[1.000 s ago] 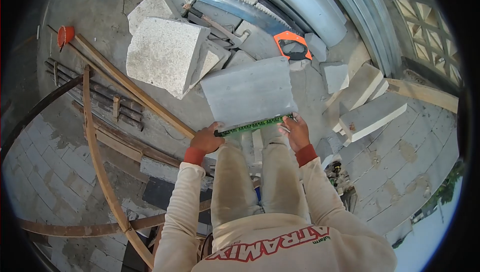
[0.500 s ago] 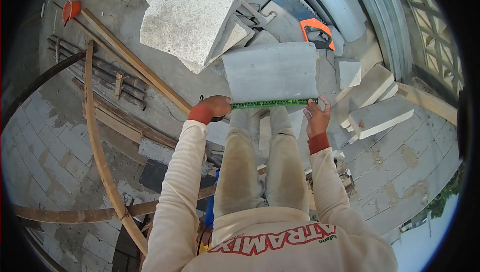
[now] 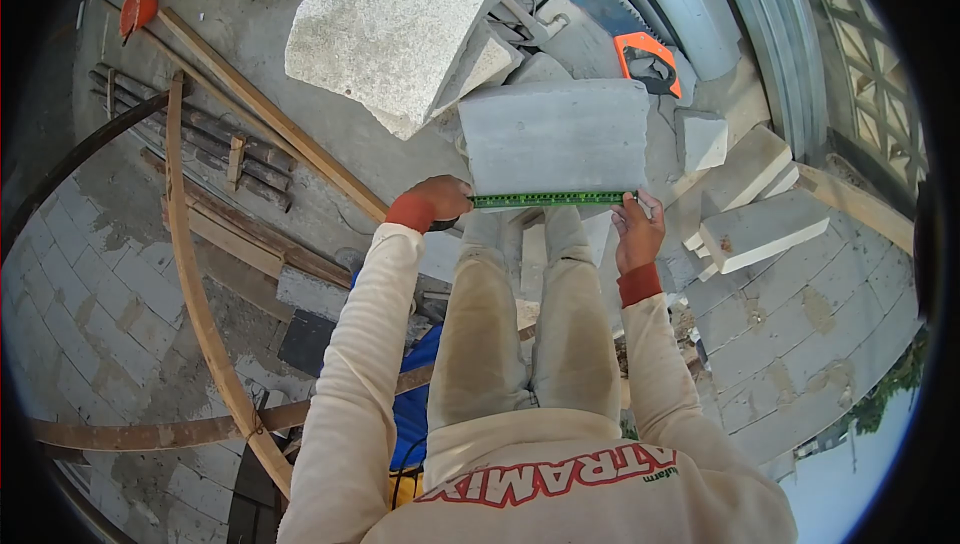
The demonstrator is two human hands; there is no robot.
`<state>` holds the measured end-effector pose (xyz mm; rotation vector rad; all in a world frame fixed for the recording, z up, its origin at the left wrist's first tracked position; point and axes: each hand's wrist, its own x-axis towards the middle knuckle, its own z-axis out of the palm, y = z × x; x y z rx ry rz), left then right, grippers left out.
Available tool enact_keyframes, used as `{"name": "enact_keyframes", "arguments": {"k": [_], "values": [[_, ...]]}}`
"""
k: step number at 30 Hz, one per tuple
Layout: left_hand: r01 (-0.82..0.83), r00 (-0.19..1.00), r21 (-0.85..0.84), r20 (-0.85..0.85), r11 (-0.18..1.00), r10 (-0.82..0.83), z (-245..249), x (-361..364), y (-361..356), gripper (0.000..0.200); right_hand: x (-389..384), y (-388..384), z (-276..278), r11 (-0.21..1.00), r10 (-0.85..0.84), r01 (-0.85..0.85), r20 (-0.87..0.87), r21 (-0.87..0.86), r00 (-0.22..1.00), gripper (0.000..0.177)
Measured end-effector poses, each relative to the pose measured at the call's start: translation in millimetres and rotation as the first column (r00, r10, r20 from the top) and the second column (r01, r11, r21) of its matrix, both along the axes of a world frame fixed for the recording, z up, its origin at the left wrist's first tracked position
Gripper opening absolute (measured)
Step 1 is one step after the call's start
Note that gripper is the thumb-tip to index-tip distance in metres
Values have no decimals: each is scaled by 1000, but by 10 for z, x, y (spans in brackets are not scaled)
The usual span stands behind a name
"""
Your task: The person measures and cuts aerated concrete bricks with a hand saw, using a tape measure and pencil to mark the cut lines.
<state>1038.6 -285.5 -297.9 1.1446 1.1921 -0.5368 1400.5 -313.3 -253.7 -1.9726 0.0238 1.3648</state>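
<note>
A green tape measure is stretched along the near edge of a smooth grey block that lies flat in front of my legs. My left hand grips the tape's case end at the block's left corner. My right hand pinches the tape's free end at the block's right corner. Both sleeves are cream with red cuffs.
A large rough block leans behind the grey one. A saw with an orange handle lies at the back right. White block offcuts sit to the right. Wooden planks and a bent strip lie to the left.
Over the last second the tape was drawn out level along the block's near edge. Both hands shifted slightly up in view, and my right hand closed in on the tape's end.
</note>
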Motion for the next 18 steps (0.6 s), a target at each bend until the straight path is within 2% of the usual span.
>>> {"name": "enact_keyframes", "arguments": {"k": [8,14,18], "values": [[-21,1000,-9,-7,1000,21,-6,38,37,35,33,-14,-86,999,-25,25,22,23,999,34],[40,999,-5,33,999,-40,-12,34,44,34,23,-34,-98,999,-18,18,15,31,1000,35],[5,999,24,40,1000,-6,-63,29,-60,35,18,-40,-124,999,-28,28,19,28,999,35]]}}
